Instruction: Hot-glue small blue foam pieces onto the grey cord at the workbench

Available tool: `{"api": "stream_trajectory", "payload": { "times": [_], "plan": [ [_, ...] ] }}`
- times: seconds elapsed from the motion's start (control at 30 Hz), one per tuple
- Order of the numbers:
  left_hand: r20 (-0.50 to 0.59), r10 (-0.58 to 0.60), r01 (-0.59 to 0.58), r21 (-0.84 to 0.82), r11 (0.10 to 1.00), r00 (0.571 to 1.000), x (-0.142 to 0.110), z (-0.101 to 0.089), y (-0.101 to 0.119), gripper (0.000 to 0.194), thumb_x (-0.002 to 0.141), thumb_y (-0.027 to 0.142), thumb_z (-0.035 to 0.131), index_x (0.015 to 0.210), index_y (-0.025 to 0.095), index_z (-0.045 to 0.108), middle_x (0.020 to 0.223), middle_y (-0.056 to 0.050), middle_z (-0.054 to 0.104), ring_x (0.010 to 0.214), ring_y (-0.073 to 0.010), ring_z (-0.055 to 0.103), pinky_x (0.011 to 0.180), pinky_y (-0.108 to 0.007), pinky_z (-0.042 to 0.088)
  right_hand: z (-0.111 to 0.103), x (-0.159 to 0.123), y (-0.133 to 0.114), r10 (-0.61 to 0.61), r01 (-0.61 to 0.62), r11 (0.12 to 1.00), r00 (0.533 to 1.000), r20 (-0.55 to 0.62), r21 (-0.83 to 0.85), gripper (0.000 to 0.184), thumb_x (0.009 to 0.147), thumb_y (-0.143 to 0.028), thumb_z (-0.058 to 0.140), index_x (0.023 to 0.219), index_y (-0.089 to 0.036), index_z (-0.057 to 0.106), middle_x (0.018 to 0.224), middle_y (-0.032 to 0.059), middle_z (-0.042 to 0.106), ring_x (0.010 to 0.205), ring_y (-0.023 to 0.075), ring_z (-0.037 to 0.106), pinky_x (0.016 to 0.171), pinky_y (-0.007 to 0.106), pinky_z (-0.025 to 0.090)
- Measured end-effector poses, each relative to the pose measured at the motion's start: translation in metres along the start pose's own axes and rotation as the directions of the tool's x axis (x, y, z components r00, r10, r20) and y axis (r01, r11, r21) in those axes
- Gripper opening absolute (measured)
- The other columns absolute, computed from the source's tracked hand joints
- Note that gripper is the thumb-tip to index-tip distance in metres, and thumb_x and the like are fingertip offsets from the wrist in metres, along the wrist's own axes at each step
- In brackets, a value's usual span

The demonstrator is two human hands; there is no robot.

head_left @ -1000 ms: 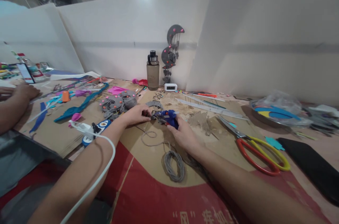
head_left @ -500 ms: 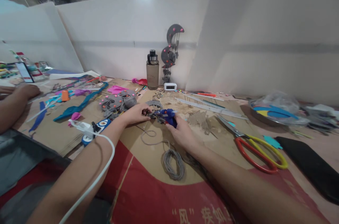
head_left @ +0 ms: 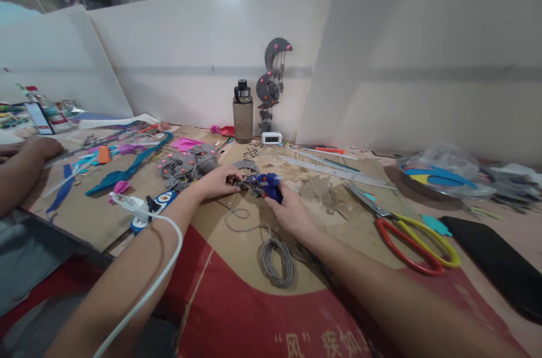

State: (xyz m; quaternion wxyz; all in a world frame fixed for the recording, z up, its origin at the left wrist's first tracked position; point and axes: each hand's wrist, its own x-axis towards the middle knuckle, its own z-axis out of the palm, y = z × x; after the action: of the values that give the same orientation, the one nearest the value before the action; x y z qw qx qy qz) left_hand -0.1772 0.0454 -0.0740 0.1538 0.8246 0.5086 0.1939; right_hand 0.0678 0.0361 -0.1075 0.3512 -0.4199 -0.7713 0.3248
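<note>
My right hand [head_left: 290,210] is wrapped round a blue hot glue gun [head_left: 271,185], whose nozzle points left. Across from it, my left hand [head_left: 219,182] has its thumb and fingers closed at a small dark grey piece [head_left: 241,184]; what exactly they pinch is too small to make out. The glue gun's tip is close to those fingertips. Just behind lies a grey curved piece [head_left: 246,166]. A thin grey cord runs from near my hands to a coil of grey cord [head_left: 277,263] on the cardboard.
Scissors [head_left: 392,219] and a black phone [head_left: 493,262] lie on the right. A bottle [head_left: 243,115] and a small white clock [head_left: 271,138] stand at the back. Left are grey yarn pieces [head_left: 190,163], a power strip [head_left: 161,202] and another person's arm [head_left: 25,166]. A white cable crosses my left forearm.
Hardly anything differs. The whole view shifts very slightly, while both hands and the glue gun keep the same place.
</note>
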Motion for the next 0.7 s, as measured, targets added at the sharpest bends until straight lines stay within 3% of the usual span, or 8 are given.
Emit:
{"api": "stream_trajectory", "payload": {
  "times": [0.2, 0.47, 0.7],
  "plan": [
    [-0.002, 0.008, -0.008, -0.004, 1.000, 1.000, 0.000, 0.000, -0.001, 0.027, 0.072, 0.029, 0.064, 0.098, 0.019, 0.066, 0.100, -0.005, 0.063, 0.092, -0.0188, 0.056, 0.084, -0.029, 0.043, -0.001, 0.000, -0.002, -0.005, 0.005, 1.000, 1.000, 0.014, -0.007, 0.039, 0.080, -0.025, 0.053, 0.119, -0.017, 0.052, 0.116, 0.0118, 0.061, 0.106, 0.0236, 0.057, 0.093, 0.038, 0.041],
    [-0.005, -0.036, 0.036, -0.036, 0.999, 0.999, 0.001, 0.000, 0.002, 0.027, 0.070, 0.029, 0.065, 0.095, 0.018, 0.068, 0.096, -0.006, 0.063, 0.083, -0.0174, 0.055, 0.077, -0.029, 0.044, -0.001, 0.000, -0.003, 0.004, -0.003, 1.000, 1.000, 0.019, -0.003, 0.037, 0.080, -0.025, 0.054, 0.116, -0.018, 0.053, 0.110, 0.0108, 0.063, 0.099, 0.0227, 0.058, 0.089, 0.037, 0.043],
    [-0.046, -0.104, 0.104, 0.003, 0.995, 0.994, 0.002, 0.001, 0.003, 0.036, 0.070, 0.033, 0.064, 0.102, 0.016, 0.064, 0.081, -0.002, 0.060, 0.072, -0.0158, 0.054, 0.068, -0.027, 0.043, -0.024, 0.008, -0.004, 0.077, -0.065, 0.988, 0.993, -0.088, 0.139, 0.036, 0.076, -0.026, 0.057, 0.111, -0.018, 0.055, 0.104, 0.0073, 0.065, 0.093, 0.0201, 0.059, 0.087, 0.037, 0.044]
  ]
}}
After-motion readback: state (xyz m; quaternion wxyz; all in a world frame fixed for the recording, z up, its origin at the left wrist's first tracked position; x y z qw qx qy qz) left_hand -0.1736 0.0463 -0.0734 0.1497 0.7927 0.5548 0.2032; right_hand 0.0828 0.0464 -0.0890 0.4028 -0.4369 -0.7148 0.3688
